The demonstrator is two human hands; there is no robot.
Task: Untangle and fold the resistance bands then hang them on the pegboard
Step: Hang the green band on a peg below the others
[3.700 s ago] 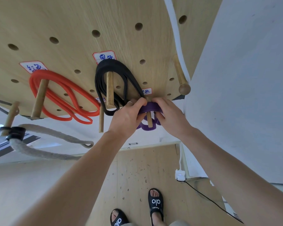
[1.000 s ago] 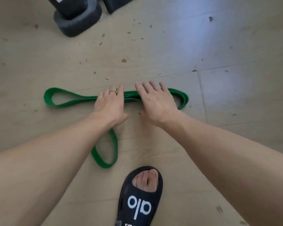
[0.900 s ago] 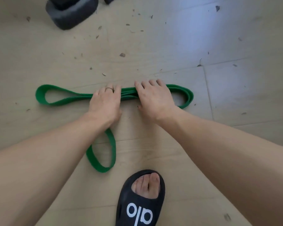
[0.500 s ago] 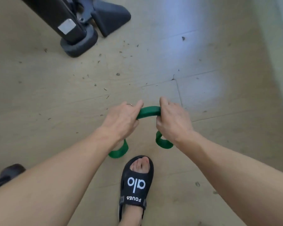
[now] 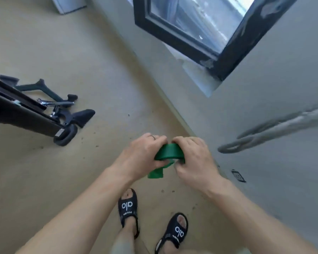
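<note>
Indoors, left to right: dark exercise equipment (image 5: pixel 26 114) stands on the beige floor (image 5: pixel 44 180) at the far left, its rubber foot (image 5: pixel 65 137) on the boards. At centre, a person's left hand (image 5: pixel 141 158) and right hand (image 5: pixel 195 160) meet in mid-air above the floor, each curled around the folded green resistance band (image 5: pixel 169 153), which is bunched between them, a short loop hanging below the left palm. Two black sandals (image 5: pixel 128 208) show underneath. To the right, a grey rope (image 5: pixel 273 129) crosses the pale wall (image 5: pixel 283 70) beneath a dark-framed window (image 5: pixel 191 24).
</note>
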